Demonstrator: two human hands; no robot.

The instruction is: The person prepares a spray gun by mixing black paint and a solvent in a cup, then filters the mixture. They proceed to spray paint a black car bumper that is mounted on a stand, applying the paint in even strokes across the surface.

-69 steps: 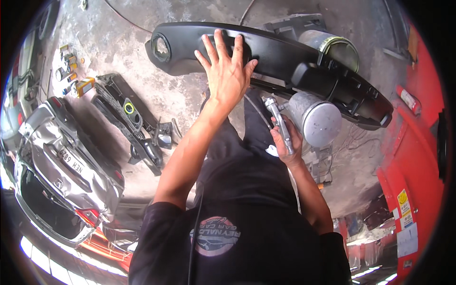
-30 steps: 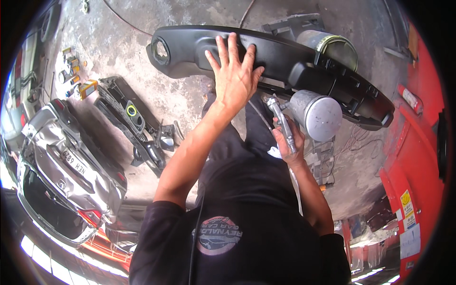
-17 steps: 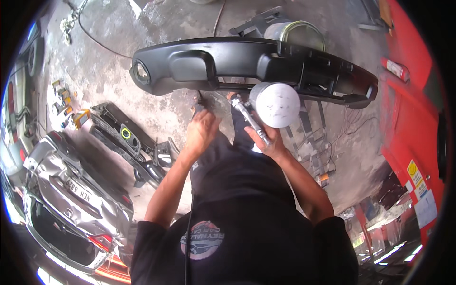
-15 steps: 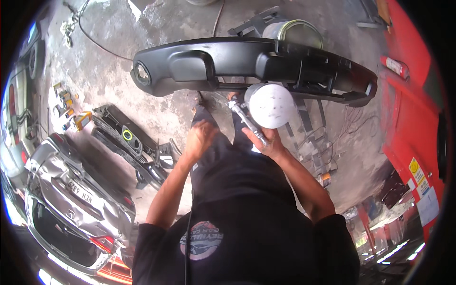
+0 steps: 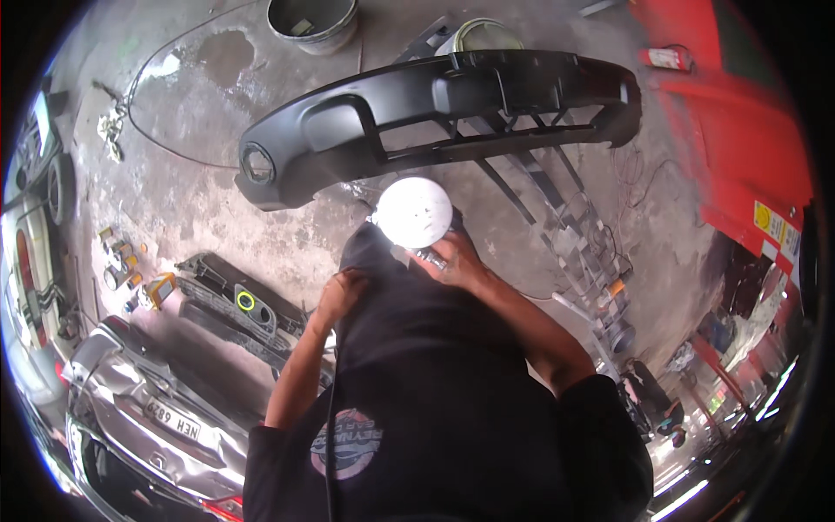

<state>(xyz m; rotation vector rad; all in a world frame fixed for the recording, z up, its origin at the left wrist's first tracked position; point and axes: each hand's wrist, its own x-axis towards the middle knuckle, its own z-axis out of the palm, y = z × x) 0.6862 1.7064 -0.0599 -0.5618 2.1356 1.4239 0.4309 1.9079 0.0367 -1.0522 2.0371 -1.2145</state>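
In my right hand [image 5: 457, 258], fingers wrapped round the metal handle, is a paint spray gun [image 5: 428, 257] with a round white cup [image 5: 415, 211] on it. The cup sits in front of my legs and covers most of the gun's body. My left hand [image 5: 344, 289] rests low against my dark clothing at the left thigh; its fingers are partly hidden, so their grip is unclear. Beyond the gun, a long black car bumper [image 5: 330, 130] lies across a stand, apart from both hands. Its round opening [image 5: 257, 163] is at the left end.
A dark bucket [image 5: 313, 24] stands beyond the bumper, and a pale-rimmed container [image 5: 487, 36] is behind it. A hose [image 5: 165, 139] curves across the floor. Car parts [image 5: 230, 296] and a silver car [image 5: 156, 409] are at left. A red vehicle [image 5: 739, 130] stands at right.
The spray gun has moved left and closer to my body in my right hand. My left hand has lowered to my thigh. The view has shifted, bringing the bucket into sight.
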